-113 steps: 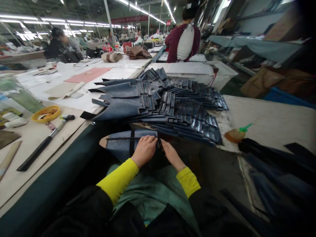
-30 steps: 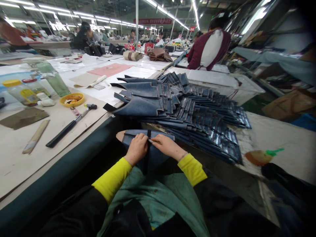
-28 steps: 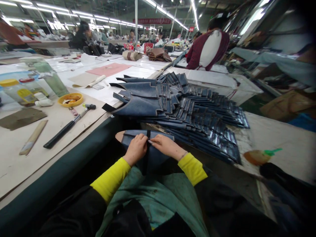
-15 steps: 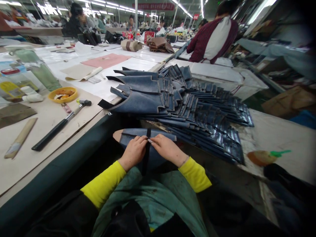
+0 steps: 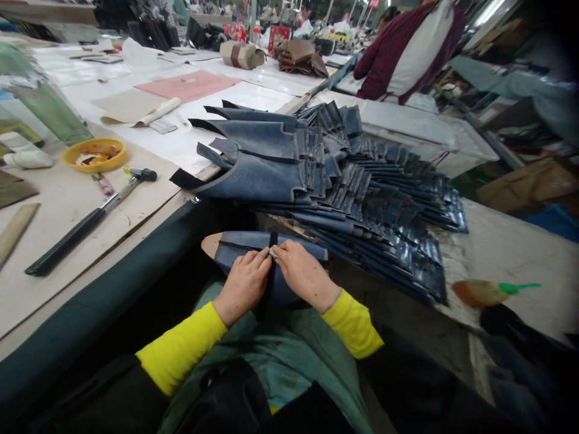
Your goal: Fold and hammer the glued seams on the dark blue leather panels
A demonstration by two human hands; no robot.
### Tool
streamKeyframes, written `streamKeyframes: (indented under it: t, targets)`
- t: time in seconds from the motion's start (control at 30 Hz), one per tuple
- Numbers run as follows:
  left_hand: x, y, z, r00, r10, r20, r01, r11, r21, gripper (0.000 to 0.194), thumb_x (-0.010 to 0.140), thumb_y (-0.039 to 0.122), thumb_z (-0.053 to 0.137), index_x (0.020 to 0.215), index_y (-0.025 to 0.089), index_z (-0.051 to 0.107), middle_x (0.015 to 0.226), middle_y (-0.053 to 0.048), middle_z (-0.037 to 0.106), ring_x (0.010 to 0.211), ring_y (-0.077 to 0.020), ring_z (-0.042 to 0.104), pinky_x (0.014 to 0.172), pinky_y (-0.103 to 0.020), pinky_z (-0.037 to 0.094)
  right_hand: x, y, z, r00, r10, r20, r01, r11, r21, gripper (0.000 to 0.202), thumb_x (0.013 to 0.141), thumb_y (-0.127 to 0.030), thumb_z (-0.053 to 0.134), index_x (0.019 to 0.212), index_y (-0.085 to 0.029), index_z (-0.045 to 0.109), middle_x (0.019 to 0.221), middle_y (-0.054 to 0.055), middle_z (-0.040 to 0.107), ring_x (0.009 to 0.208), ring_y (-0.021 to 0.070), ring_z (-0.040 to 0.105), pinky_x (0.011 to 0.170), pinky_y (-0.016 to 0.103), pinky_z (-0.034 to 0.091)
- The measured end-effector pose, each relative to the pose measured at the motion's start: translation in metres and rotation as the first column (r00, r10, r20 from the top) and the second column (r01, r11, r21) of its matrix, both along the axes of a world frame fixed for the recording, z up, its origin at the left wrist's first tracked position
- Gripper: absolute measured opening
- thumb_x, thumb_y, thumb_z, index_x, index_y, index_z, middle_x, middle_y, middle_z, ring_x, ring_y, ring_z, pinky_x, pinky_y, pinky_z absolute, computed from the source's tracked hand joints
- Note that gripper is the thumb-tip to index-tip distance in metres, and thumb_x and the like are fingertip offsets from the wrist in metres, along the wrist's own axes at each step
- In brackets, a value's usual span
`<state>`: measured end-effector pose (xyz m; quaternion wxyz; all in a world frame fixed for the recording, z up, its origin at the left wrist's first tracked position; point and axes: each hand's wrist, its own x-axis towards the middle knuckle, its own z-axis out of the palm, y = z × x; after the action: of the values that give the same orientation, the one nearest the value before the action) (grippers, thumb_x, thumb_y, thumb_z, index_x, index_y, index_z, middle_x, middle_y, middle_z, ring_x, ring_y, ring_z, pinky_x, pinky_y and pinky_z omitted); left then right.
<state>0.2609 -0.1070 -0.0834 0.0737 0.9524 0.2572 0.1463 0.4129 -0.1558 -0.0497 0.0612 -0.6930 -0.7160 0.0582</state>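
Note:
A long blue leather piece point(image 5: 239, 242) with a tan pointed end and a black strap point(image 5: 274, 239) across it lies over my lap. My left hand point(image 5: 244, 280) is closed on its top, fingertips pressed together beside the strap; whatever they pinch is hidden. From the other side my right hand point(image 5: 303, 271) pinches a small pale piece point(image 5: 272, 252), too small to name, right over the strap. The fingertips of both hands nearly meet there. A green apron point(image 5: 271, 349) covers my lap under the leather piece.
Just beyond, blue leather pieces point(image 5: 266, 172) are stacked in overlapping layers. A hammer point(image 5: 90, 226) and a yellow dish point(image 5: 94, 155) sit on the table at left. At right lies an orange-brown bottle with a green nozzle point(image 5: 479, 293). A person point(image 5: 411, 51) sits at the far right.
The view has tilted down and shifted slightly. Both hands stay at the strap, with the pale piece still between the right fingertips.

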Motion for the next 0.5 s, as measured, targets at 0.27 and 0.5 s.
streamKeyframes:
  t: [0.27,0.5]
  targets:
    - [-0.011,-0.013,-0.004,0.994,0.085,0.071,-0.088,0.995,0.044,0.041,0.089,0.02,0.041,0.129,0.02,0.045,0.137,-0.005,0.045,0.116,-0.022,0.044,0.089,-0.038,0.038,0.004,-0.002,-0.014,0.998,0.017,-0.053,-0.009,0.991,0.135,0.033,0.092,-0.016,0.039,0.121,-0.012,0.054,0.109,0.011,0.056,0.101,0.0211,0.048,0.088,0.032,0.043]
    - [-0.017,-0.009,-0.001,0.98,0.156,0.125,-0.161,0.987,0.031,0.036,0.09,0.023,0.042,0.125,0.02,0.047,0.127,-0.005,0.054,0.11,-0.021,0.048,0.087,-0.036,0.039,0.013,0.001,-0.009,0.981,0.141,-0.131,-0.113,0.973,0.201,0.026,0.088,-0.016,0.048,0.111,-0.012,0.06,0.103,0.01,0.059,0.098,0.0209,0.05,0.091,0.036,0.041]
